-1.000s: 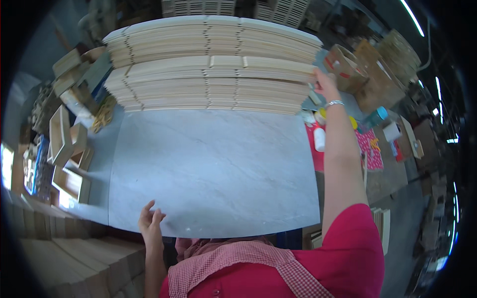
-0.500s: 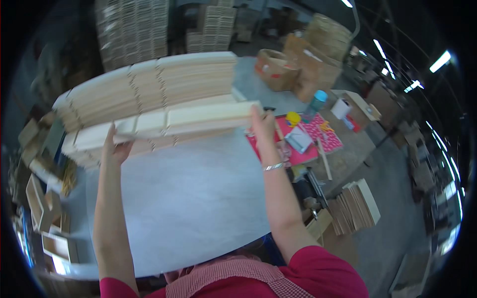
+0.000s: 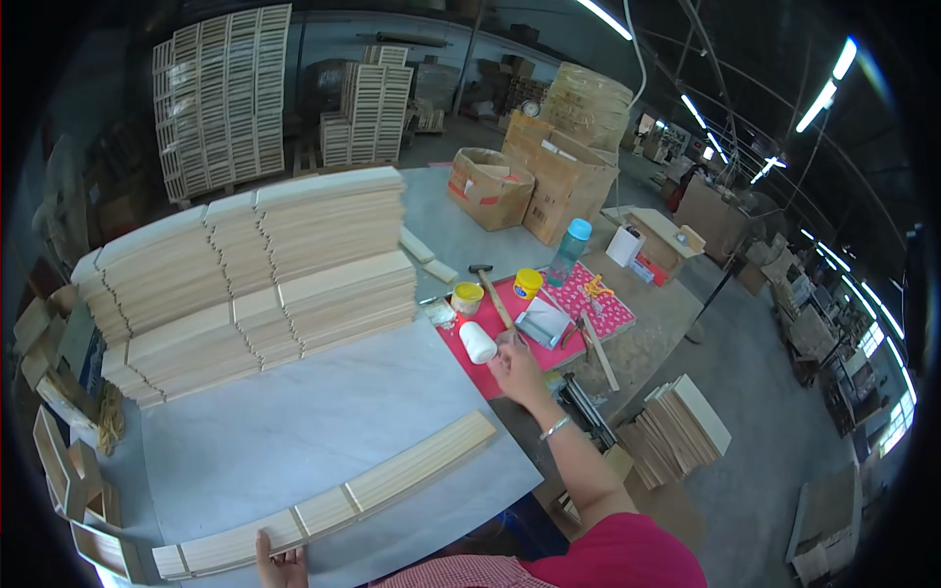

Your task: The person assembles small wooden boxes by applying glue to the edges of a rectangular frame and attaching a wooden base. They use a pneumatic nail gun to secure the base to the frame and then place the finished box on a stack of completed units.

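A long pale wooden strip (image 3: 392,475) with grooves across it lies slantwise over the near part of the pale tabletop. My left hand (image 3: 281,566) grips its near edge, thumb on top, the other fingers partly hidden beneath. Over the pink mat, my right hand (image 3: 517,372) is closed at the base of a white bottle (image 3: 477,344) with a red tip, which tilts away to the left. A hammer (image 3: 495,297) lies beside it, its handle end close to my fingers. Grooved strips like mine form a tall stack (image 3: 245,279) at the left.
Yellow tubs (image 3: 527,284), a blue water bottle (image 3: 569,251) and a wooden stick (image 3: 600,355) sit around the mat. Cardboard boxes (image 3: 492,186) stand at the back. Thin boards (image 3: 676,431) are stacked at the right, small wooden boxes (image 3: 103,549) at the left edge.
The wooden strip has come down from in front of the stack to the near tabletop. My right hand has let go of it and moved to the white bottle; my left still grips it.
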Demonstrator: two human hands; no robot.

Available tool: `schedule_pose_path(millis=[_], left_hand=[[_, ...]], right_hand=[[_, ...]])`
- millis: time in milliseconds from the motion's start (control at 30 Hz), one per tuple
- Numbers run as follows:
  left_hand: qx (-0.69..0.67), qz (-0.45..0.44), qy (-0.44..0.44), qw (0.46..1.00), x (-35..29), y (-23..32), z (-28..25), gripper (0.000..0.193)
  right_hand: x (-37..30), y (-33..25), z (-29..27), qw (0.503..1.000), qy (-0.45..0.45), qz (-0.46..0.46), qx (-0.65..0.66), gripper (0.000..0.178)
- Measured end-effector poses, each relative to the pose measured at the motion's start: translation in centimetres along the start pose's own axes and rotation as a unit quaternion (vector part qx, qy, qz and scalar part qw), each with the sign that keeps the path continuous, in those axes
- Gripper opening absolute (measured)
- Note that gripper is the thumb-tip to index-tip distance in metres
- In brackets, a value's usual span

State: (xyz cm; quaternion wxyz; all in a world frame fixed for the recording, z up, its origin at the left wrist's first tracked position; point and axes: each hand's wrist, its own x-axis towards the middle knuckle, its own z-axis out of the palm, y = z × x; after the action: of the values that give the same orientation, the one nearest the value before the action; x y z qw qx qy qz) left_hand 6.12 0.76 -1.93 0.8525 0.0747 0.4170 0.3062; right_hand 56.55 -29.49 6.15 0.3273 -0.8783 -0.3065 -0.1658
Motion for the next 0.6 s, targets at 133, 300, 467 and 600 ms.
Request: schedule_pose_path(millis=[133, 300, 467, 600], left_hand=[[0.055, 0.04, -0.012, 0.998, -2.9, -0.6, -0.9, 0.038], [0.157, -0.026, 0.059, 0.986, -6.6, -1.5, 1.8, 0.026], [0.224, -0.072, 0.068, 0.97, -8.1, 0.5, 0.2, 0.028], [0.33, -0.13, 0.035, 0.934, -9.1, 1.6, 0.9, 0.048]], right_hand=[[3.2, 4.5, 2.5, 0.998, -0.017, 0.051, 0.041, 0.025], [3.3, 10.1, 3.0, 0.987, -0.061, 0.112, -0.097, 0.019], [5.7, 6.6, 5.9, 0.952, -0.186, 0.092, -0.227, 0.047], [5.8, 15.4, 6.6, 0.963, -0.209, 0.0, -0.171, 0.034]])
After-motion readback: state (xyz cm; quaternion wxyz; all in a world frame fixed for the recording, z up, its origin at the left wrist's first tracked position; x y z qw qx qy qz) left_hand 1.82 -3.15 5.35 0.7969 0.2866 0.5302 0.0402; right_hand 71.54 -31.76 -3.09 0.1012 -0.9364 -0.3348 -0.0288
